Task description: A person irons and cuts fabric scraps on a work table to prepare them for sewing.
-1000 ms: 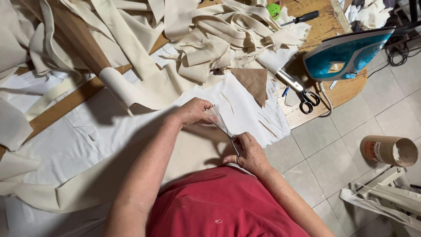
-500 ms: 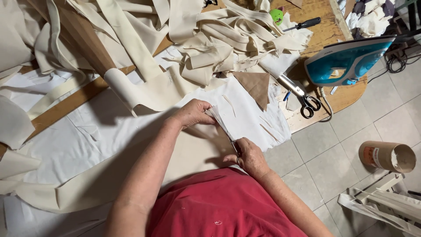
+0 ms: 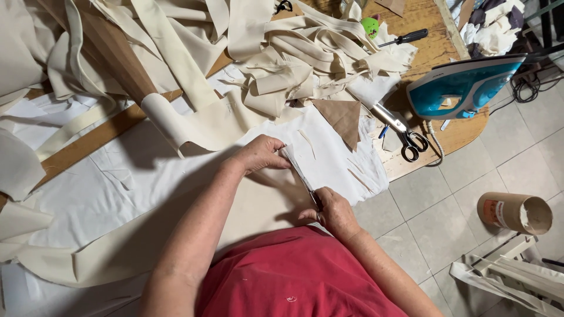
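Note:
My left hand (image 3: 261,154) pinches the far end of a narrow cream fabric strip (image 3: 296,169) and holds it taut over the white cloth (image 3: 117,188) on the table. My right hand (image 3: 333,211) grips small scissors (image 3: 315,199) whose blades meet the strip's near end. A wide beige fabric piece (image 3: 258,202) lies under both hands, close to my red shirt.
A heap of cream fabric strips (image 3: 305,64) covers the back of the wooden table. Nearby lie a brown triangular piece (image 3: 341,117), large black-handled scissors (image 3: 405,138), a blue iron (image 3: 464,88) and a screwdriver (image 3: 405,38). A cardboard tube (image 3: 514,212) lies on the tiled floor.
Both hands stay on the strip. My right hand with the scissors has shifted slightly along it toward the table edge, and the view has tilted a little.

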